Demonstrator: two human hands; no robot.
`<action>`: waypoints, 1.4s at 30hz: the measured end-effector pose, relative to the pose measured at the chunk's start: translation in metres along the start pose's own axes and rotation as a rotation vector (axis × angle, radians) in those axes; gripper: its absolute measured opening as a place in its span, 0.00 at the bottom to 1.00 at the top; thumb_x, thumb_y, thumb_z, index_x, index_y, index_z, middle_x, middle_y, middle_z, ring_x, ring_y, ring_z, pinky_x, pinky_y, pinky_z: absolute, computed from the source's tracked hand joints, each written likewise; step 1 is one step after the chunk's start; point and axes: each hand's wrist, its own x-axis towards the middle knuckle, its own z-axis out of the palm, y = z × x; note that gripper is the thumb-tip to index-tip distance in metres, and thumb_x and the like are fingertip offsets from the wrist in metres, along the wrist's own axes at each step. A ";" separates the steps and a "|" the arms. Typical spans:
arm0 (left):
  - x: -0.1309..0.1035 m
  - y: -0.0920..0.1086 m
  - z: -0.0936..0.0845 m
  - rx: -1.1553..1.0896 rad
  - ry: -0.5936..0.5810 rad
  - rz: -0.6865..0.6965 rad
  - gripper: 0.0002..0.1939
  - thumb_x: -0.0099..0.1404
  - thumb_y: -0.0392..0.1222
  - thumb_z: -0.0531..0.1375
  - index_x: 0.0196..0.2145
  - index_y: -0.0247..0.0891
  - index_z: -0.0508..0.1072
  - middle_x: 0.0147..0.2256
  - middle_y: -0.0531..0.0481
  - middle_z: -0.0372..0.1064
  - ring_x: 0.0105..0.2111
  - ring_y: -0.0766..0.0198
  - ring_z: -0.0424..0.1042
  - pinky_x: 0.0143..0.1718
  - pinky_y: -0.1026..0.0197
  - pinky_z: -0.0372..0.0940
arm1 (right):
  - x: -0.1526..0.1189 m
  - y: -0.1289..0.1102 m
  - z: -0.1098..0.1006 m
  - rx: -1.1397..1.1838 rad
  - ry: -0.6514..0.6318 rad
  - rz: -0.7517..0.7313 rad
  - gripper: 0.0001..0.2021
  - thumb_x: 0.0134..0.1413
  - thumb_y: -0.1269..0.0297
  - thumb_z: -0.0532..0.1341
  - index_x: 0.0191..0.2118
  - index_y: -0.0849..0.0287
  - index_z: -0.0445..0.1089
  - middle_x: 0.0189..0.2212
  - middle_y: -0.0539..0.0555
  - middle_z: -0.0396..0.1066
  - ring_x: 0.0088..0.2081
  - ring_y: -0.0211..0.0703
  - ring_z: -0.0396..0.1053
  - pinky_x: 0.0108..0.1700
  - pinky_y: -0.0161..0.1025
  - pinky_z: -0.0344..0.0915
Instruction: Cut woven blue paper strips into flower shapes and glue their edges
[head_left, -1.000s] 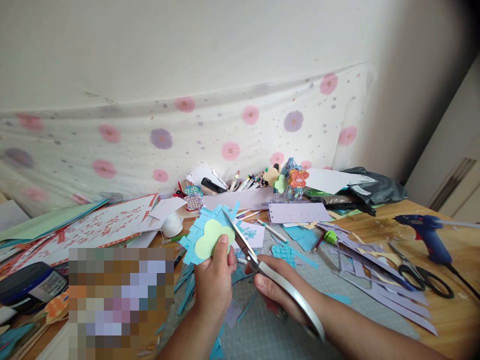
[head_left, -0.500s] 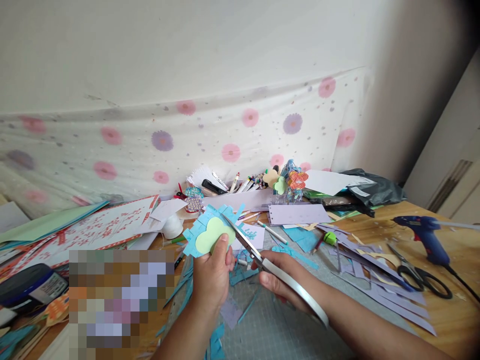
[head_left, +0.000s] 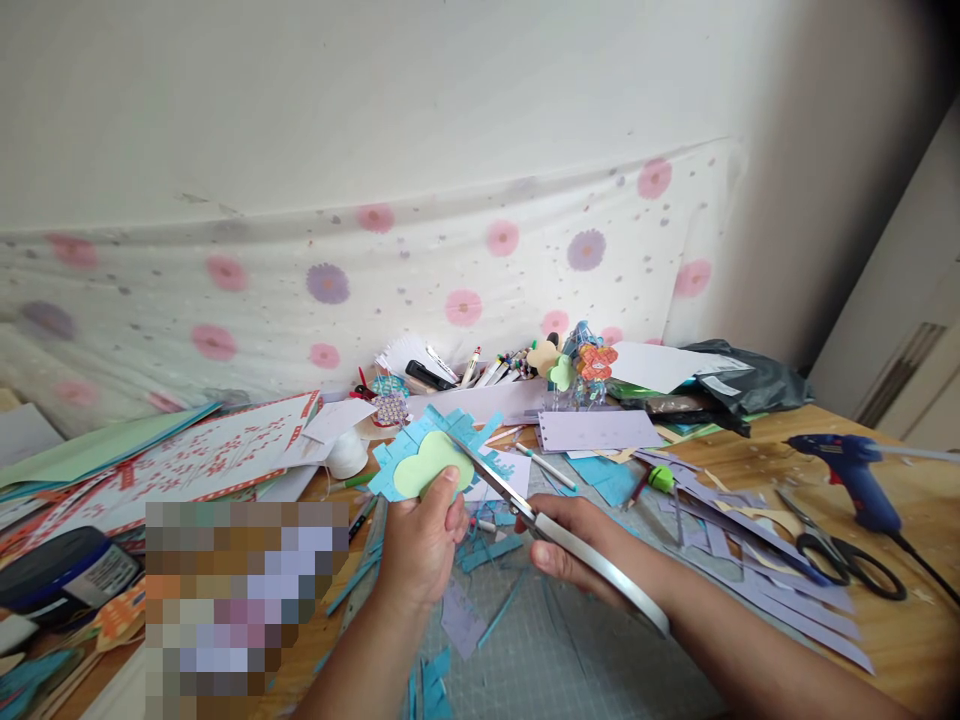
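In my left hand (head_left: 424,535) is a light green cloud-shaped paper (head_left: 427,468), pinched together with a blue paper (head_left: 394,455) whose edge is cut into tabs all round. The thumb presses on the green piece from the front. My right hand (head_left: 577,545) is wrapped round the handles of white-handled scissors (head_left: 600,570). Their blades (head_left: 499,480) point up and left, and the tips reach the blue paper at the right side of the green shape. Blue paper scraps (head_left: 491,552) lie on the grey cutting mat (head_left: 540,650) below.
Purple paper strips (head_left: 780,590), black-handled scissors (head_left: 840,555) and a blue glue gun (head_left: 851,470) lie to the right. Behind are a box of pens (head_left: 480,400) and a purple card (head_left: 600,430). A white thread spool (head_left: 347,457) and a dark round tub (head_left: 64,580) stand left.
The scissors and my right hand have shifted slightly right and down. The blue and green papers stay in my left hand, turned a little.
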 end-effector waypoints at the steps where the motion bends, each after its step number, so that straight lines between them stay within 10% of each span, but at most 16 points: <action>1: 0.001 0.001 -0.001 0.001 -0.013 -0.015 0.16 0.49 0.42 0.66 0.25 0.41 0.59 0.13 0.66 0.48 0.12 0.75 0.45 0.13 0.69 0.47 | 0.000 0.000 -0.001 -0.011 -0.009 0.004 0.22 0.58 0.44 0.53 0.40 0.61 0.65 0.23 0.46 0.55 0.25 0.35 0.52 0.26 0.33 0.49; 21: 0.019 0.012 -0.030 0.093 -0.262 -0.178 0.19 0.50 0.45 0.67 0.22 0.39 0.57 0.11 0.66 0.46 0.12 0.78 0.41 0.14 0.71 0.43 | 0.000 0.016 -0.011 -0.131 -0.069 -0.096 0.23 0.59 0.43 0.51 0.40 0.61 0.65 0.27 0.49 0.59 0.28 0.37 0.57 0.29 0.33 0.53; 42: 0.013 0.007 -0.025 0.117 -0.317 -0.172 0.21 0.50 0.48 0.67 0.20 0.39 0.57 0.11 0.66 0.46 0.11 0.77 0.42 0.15 0.70 0.43 | 0.000 0.032 0.001 0.281 -0.196 -0.022 0.34 0.54 0.34 0.46 0.50 0.60 0.62 0.23 0.46 0.56 0.21 0.34 0.57 0.27 0.35 0.59</action>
